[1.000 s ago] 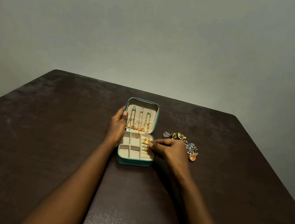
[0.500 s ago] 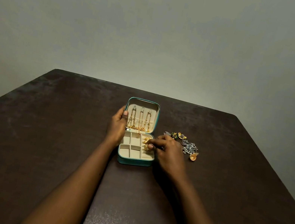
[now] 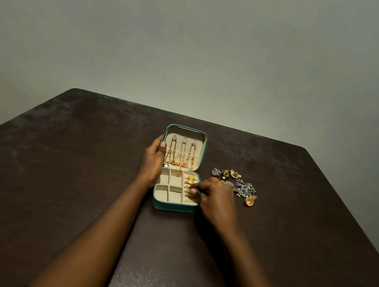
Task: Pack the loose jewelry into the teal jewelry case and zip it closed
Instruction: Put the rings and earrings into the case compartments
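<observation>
A dark brown table (image 3: 52,169) stands against a plain grey-green wall (image 3: 201,44), and we look down along two bare forearms reaching forward over it. At left, the left hand (image 3: 153,162) grips the left edge of the raised lid (image 3: 186,134) of the teal jewelry case (image 3: 172,207), with the thumb on the cream lining and the fingers curled behind the rim. The case sits unzipped and open near the middle of the table, its tray toward us and its lid tilted back on the far side. Inside the lid we count three gold chains (image 3: 181,153) hanging side by side. The tray below is divided into cream compartments, and two gold earrings (image 3: 191,179) lie at the far end of its right-hand column. Just nearer, the right hand (image 3: 218,199) curls over the case's right rim, its fingertips pinching a small gold piece (image 3: 189,191) at that same column. We cannot tell whether the piece touches the lining. On the tabletop near the case's right side lies the loose jewelry (image 3: 239,183), a cluster of grey-silver and yellow-green flower shapes partly hidden behind the right knuckles. An orange-gold earring (image 3: 250,200) lies at its near right end.
</observation>
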